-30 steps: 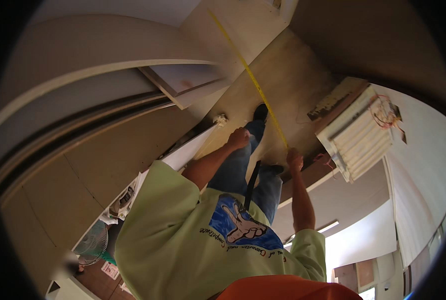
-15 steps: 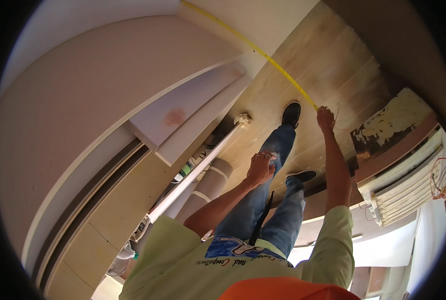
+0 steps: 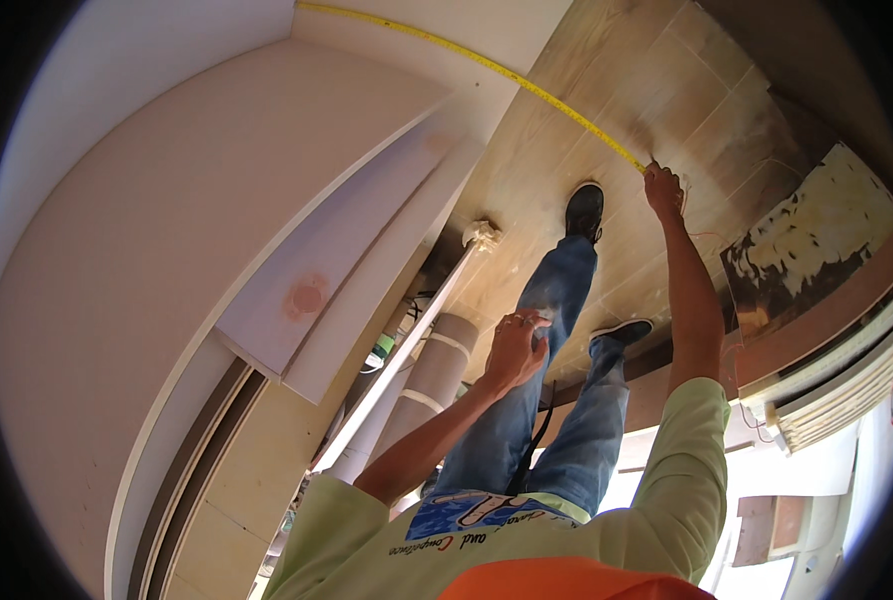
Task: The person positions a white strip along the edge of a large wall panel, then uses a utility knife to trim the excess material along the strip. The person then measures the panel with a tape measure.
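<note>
My right hand (image 3: 664, 190) is stretched out to the far right, its fingers closed on the near end of a yellow measuring tape (image 3: 526, 85). The blade runs in a shallow curve from there to the far left, above the floor and across a white wall panel. Any tape case is hidden in the hand. My left hand (image 3: 516, 348) hovers in front of my jeans (image 3: 556, 285), fingers loosely bent and thumb apart, with nothing visible in it.
Large pale boards (image 3: 216, 150) fill the left side. A long pole with a ragged head (image 3: 481, 236) leans beside a strapped grey roll (image 3: 436, 360). On the right stand a peeling dark panel (image 3: 816, 225) and a white radiator (image 3: 836, 390). Tiles (image 3: 656, 90) cover the floor.
The view has shifted, so the boards and the tape's far end sit farther left. My right hand appears slightly farther out, still holding the tape. My left hand stays before my leg.
</note>
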Demonstrator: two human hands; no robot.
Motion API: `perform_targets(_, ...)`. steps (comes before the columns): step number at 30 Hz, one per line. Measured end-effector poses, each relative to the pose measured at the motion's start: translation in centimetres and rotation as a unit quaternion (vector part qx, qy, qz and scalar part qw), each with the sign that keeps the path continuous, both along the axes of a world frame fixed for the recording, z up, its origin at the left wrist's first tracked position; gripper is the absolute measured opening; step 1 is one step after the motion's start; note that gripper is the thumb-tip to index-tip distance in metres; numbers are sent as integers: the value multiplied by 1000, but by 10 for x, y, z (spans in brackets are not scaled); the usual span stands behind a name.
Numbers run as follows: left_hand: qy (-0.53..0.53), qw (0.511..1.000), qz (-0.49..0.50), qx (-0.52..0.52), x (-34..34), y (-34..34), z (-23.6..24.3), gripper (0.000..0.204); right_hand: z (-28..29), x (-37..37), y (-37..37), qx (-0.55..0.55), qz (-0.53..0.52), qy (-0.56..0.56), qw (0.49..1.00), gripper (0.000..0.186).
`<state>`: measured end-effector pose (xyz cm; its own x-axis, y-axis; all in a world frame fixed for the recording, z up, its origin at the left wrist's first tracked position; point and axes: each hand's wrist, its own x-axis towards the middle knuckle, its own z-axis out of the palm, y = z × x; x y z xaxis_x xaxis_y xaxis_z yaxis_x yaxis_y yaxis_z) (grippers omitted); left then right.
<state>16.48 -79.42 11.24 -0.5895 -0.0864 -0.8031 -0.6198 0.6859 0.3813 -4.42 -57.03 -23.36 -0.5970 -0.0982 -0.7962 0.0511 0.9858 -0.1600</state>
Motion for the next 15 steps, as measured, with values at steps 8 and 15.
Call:
perform_targets(8,-7,1000,23,15,-3,-4,-2,29,-12,-1,-1,7,5,18,1000,25)
perform_targets(15,-14,999,30,10,-5,-4,-2,29,-10,-5,-3,2,27,11,1000,26)
